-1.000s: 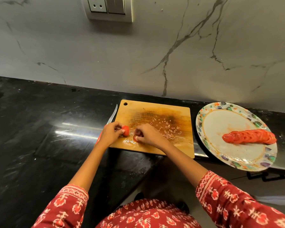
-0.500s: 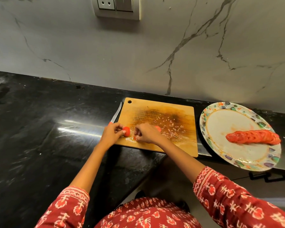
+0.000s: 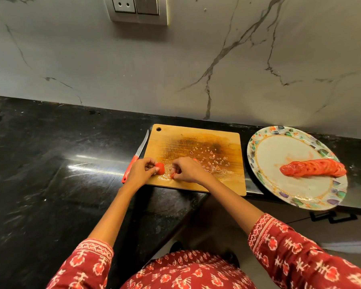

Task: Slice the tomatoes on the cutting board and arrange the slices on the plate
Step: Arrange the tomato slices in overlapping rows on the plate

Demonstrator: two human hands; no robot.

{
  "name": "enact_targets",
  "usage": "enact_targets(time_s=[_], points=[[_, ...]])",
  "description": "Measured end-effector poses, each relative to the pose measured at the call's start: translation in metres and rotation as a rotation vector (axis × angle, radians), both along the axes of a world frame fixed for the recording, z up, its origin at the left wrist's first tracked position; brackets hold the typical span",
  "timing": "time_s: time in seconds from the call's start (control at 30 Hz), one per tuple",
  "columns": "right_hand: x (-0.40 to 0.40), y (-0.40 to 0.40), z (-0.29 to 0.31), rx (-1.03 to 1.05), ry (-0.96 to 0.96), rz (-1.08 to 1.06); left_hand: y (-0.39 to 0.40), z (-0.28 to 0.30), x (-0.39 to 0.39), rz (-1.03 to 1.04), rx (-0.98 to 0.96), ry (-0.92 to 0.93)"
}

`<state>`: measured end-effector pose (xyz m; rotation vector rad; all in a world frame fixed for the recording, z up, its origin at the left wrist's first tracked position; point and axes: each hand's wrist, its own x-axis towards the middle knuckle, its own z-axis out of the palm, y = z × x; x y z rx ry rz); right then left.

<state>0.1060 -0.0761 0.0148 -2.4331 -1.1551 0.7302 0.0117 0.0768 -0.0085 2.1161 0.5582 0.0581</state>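
I am holding a small red tomato piece point(image 3: 160, 168) in my left hand point(image 3: 141, 171), the thumb and fingers of this grip curled around it, above the near left corner of the cutting board point(image 3: 196, 157). My right hand point(image 3: 187, 169) is pinching small red bits point(image 3: 172, 175) that are lying on the board close to its near edge. The knife point(image 3: 135, 157) is lying on the black counter point(image 3: 50, 163), just beside the left edge of the board, and no hand is touching it.

The board is wet with juice and pale seeds, so I am judging that the soft bits can slip from my fingertips or get crushed if I am pressing too much. My left wrist is near the knife handle, and a careless move could push it.

The board is wooden, rectangular, with a dark stain in the middle and a hole in one corner. The plate point(image 3: 258, 151) is round and glossy, with a coloured floral rim, and it is carrying a row of overlapping slices point(image 3: 313, 168). The counter is polished dark stone.
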Motion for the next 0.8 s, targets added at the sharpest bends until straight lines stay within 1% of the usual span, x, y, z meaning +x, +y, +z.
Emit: enact_targets(time_s=[0.17, 0.33, 0.53, 0.67, 0.8], points=[[0.008, -0.014, 0.007, 0.09, 0.081, -0.071, -0.006, 0.0, 0.008, -0.004, 0.003, -0.015], [0.026, -0.044, 0.017, 0.142, 0.099, -0.201, -0.028, 0.007, 0.029, -0.055, 0.032, -0.032], [0.059, -0.125, 0.026, 0.215, 0.055, -0.437, -0.083, 0.014, 0.071, -0.218, 0.023, -0.051], [0.08, -0.188, 0.022, 0.14, 0.0, -0.54, -0.132, 0.016, 0.099, -0.306, 0.045, -0.049], [0.086, -0.212, 0.012, 0.165, 0.025, -0.574, -0.153, 0.02, 0.117, -0.249, -0.001, -0.095]])
